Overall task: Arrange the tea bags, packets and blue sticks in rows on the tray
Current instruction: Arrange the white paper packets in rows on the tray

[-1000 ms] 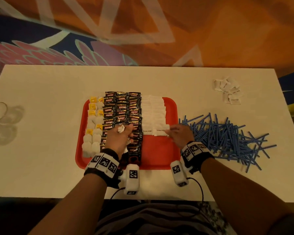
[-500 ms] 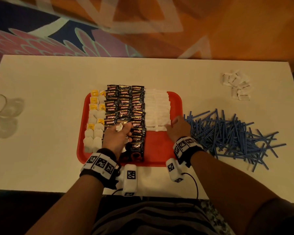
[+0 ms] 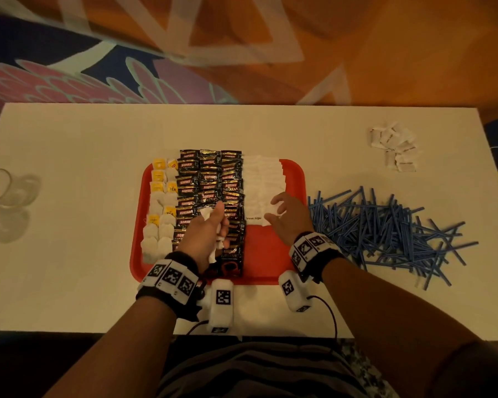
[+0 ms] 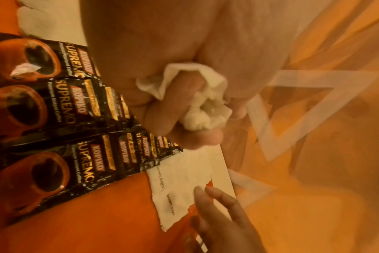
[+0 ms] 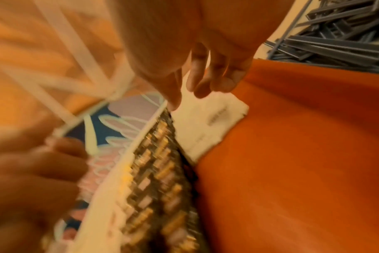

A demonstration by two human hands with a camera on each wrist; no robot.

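Left hand (image 3: pixel 206 235) clutches a bunch of white packets (image 4: pixel 202 109) over the red tray (image 3: pixel 266 254); right hand (image 3: pixel 288 216), fingers loosely spread, touches the nearest brown sugar packet (image 3: pixel 255 219).

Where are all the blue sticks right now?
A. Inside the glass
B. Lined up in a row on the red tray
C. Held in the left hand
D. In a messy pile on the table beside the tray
D: the blue sticks lie criss-crossed in a loose heap on the white table, to the right of the red tray; none are on the tray.
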